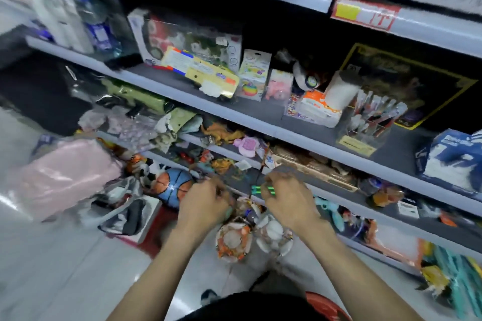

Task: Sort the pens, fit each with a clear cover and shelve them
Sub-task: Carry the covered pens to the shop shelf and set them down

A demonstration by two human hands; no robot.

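My right hand (285, 199) is closed around a bunch of pens with green bands (257, 189), held over the edge of a low dark shelf (336, 197). My left hand (206, 202) is curled shut just to the left of them; blur hides whether it holds anything. A clear display box of pens (370, 120) stands on the shelf above, at the right. No clear cover can be made out.
Toy-filled shelves (260, 122) run across the view: boxed toys, dinosaur figures, a basketball (172, 186). Bagged toys (234, 240) lie under my hands. A pink bag (62, 174) sits at the left on the pale floor. The frame is blurred.
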